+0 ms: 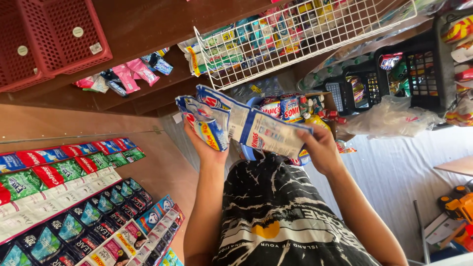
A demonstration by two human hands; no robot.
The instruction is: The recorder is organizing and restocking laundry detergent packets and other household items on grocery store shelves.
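The left grip (209,148) clenches a folded bundle of blue-and-white sachet strips (207,118), and the right grip (320,148) pinches the far end of the same strip where it stretches out flat. The strip hangs at chest height, above the dark printed shirt (276,212). Behind it sits a white wire basket (300,34); rows of sachets (74,197) hang at left.

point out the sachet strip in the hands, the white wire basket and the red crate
sachet strip (256,129), head view, white back panel
white wire basket (256,69), head view, lower wire wall
red crate (54,39), head view, mesh side
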